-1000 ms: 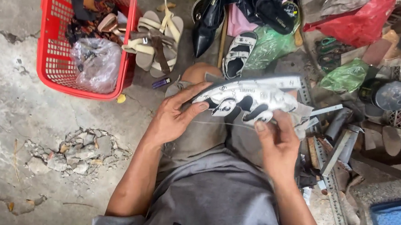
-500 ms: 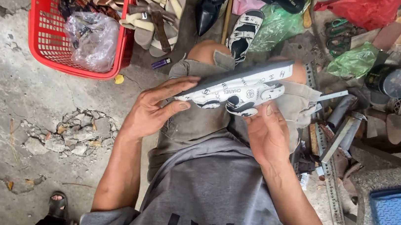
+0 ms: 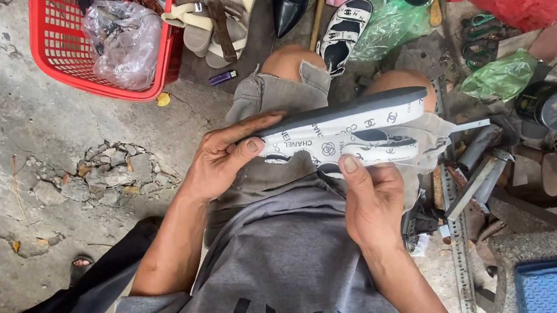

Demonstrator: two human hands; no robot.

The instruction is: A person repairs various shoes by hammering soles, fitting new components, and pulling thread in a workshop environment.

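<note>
white patterned sandal [image 3: 354, 126] held across knees, sole edge turned up for inspection; left hand [image 3: 223, 161] grip clamped on heel end, right hand [image 3: 372, 201] pinching strap side; red basket [image 3: 62, 51] nearby.

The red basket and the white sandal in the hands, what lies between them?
In the head view, a small purple lighter lies on the concrete between the red basket and the white sandal.

The floor is grey concrete [image 3: 12, 128], cracked and broken into rubble at one patch [image 3: 108, 173]. A red plastic basket [image 3: 50, 36] stands on it at upper left, with beige sandals [image 3: 214, 12] just beside. At right lie perforated metal bars [image 3: 456, 237], green bags [image 3: 501, 76] and a blue textured surface [image 3: 555, 310]. Even daylight falls throughout.
</note>
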